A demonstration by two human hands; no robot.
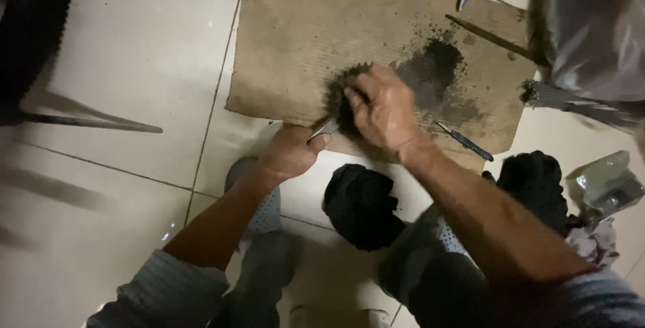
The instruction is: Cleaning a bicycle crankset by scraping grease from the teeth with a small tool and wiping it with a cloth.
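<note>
sprocket cluster: dark greasy toothed part (341, 96), centre of frame, lying on the cardboard sheet (289, 39), partly covered by the right hand
right hand: (383, 110) pressed on top of the part, fingers curled closed over it
left hand: (290, 152) just below-left of it, fist closed around a thin metal tool (324, 128), tip touching the part's edge
grease stain: black patch (437, 66) right of the part
black rag: (361, 204) lower centre, on tiled floor
doing it well: part best held flat and steady, tool kept angled away from the fingers
</note>
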